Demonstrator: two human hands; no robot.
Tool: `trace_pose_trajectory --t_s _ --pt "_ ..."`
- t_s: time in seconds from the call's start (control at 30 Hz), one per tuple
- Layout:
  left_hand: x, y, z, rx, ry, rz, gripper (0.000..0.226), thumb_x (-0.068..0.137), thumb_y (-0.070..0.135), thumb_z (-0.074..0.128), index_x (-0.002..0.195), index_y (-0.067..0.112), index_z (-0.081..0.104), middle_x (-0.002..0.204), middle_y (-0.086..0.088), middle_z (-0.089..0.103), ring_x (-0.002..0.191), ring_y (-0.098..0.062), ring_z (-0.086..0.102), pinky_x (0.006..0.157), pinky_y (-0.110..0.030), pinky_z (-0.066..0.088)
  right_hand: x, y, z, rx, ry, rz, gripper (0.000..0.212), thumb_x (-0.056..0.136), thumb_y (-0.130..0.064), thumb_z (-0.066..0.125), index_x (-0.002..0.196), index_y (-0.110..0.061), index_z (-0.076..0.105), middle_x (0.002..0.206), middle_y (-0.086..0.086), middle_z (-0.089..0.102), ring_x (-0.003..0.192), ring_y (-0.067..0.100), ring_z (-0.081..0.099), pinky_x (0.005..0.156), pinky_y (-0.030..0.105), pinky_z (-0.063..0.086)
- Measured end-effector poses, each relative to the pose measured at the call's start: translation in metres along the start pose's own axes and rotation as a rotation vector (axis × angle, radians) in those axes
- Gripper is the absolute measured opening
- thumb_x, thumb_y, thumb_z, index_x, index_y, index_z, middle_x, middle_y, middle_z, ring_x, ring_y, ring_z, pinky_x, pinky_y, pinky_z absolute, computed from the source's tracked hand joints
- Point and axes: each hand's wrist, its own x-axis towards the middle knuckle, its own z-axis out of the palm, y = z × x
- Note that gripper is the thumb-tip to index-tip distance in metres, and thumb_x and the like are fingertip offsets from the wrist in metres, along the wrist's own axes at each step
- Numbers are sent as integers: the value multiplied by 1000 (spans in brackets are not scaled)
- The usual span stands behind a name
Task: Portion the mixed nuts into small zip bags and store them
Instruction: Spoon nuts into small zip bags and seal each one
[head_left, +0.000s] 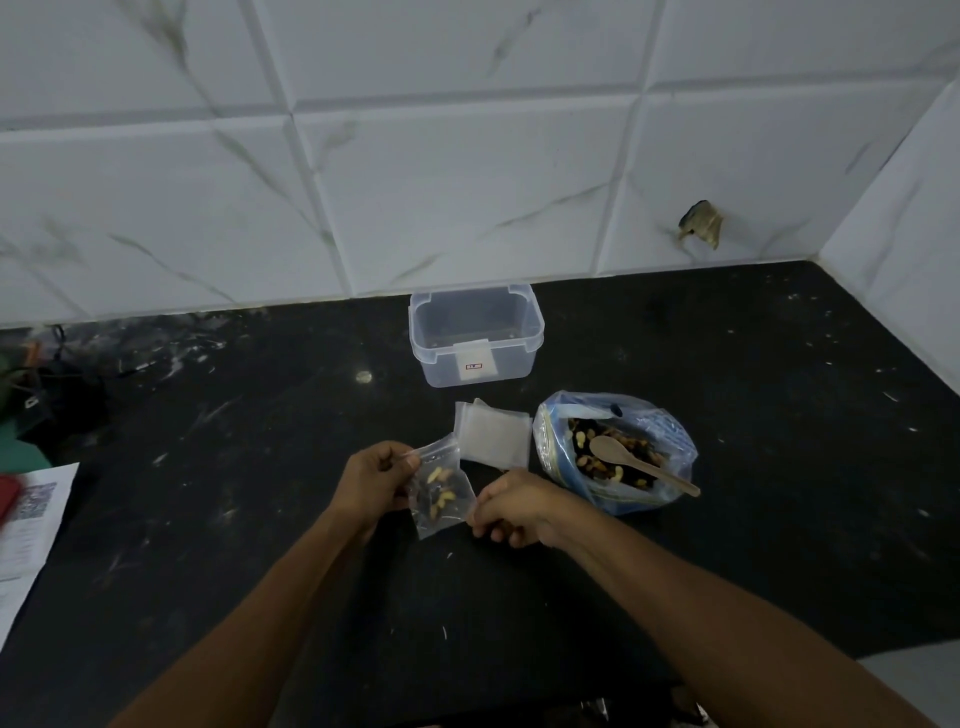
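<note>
A small clear zip bag (440, 493) with a few nuts inside hangs between my hands just above the black counter. My left hand (375, 480) pinches its top edge. At the bag's right side, my right hand (511, 509) pinches the lower corner. A large open plastic bag of mixed nuts (615, 452) lies to the right, with a wooden spoon (641, 462) resting in it. A stack of empty small zip bags (493, 434) lies just behind my hands. Further back stands an open, empty clear plastic container (475, 332).
The black counter (727, 545) meets a white tiled wall at the back and on the right. Papers (31, 525) and a red object (8, 501) lie at the left edge, with dark clutter (47, 400) behind them.
</note>
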Motion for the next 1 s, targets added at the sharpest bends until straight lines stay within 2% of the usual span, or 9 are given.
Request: trace_pose_trajectory --t_s 0.17,0.33,0.4,0.5,0.57,0.63,0.8,0.93,1.0 --pt "4 -3 0 185 -36 -28 10 97 13 54 100 10 64 96 -13 68 81 -22 68 68 -32 57 1 3 4 -139 -9 17 15 88 -11 63 102 -8 68 86 5 69 58 7 54 51 18 38" --pt "10 0 -5 588 -126 29 6 95 18 59 97 18 64 96 -3 68 84 -14 68 74 -29 55 -3 2 0 -294 30 1 18 90 -17 64 104 -8 68 87 3 70 62 8 56 54 20 41" --pt "11 2 -4 767 -97 60 5 92 25 62 96 23 65 94 3 66 83 -8 65 70 -23 51 -4 0 -5 -330 89 -42 17 91 -19 63 103 -8 68 90 4 71 65 9 58 53 20 42" --pt "13 6 4 936 2 152 9 90 34 62 92 27 67 95 8 62 80 -4 61 67 -23 50 -8 -3 -13 -331 151 -98 15 92 -19 62 101 -8 67 89 5 71 66 10 59 52 20 43" --pt "16 10 16 864 98 235 10 93 34 59 90 27 66 93 7 64 77 -5 62 65 -24 51 -11 -3 -18 -308 182 -128 11 92 -19 61 98 -11 66 85 3 69 62 8 58 50 19 43" --pt "22 18 33 708 157 234 14 96 33 56 89 23 64 87 3 67 74 -7 64 67 -28 55 -15 -3 -23 -275 215 -163 10 92 -19 61 96 -12 66 84 3 69 60 7 58 48 18 42" --pt "48 33 60 599 152 40 25 93 43 59 98 20 66 94 -2 66 88 -17 64 85 -40 55 -26 3 -32 -211 302 -223 7 92 -20 62 93 -14 66 85 3 70 57 6 57 46 17 42" --pt "61 33 61 487 132 -66 23 88 30 69 106 16 67 102 -6 66 96 -22 64 93 -46 53 -32 8 -40 -177 346 -258 6 92 -18 62 93 -15 66 84 2 70 54 5 57 43 16 40" --pt "59 34 60 464 142 -59 18 87 27 69 103 18 67 103 -6 66 97 -23 64 92 -47 53 -35 8 -44 -160 362 -271 5 92 -16 61 91 -15 66 83 3 70 53 4 57 43 15 40"
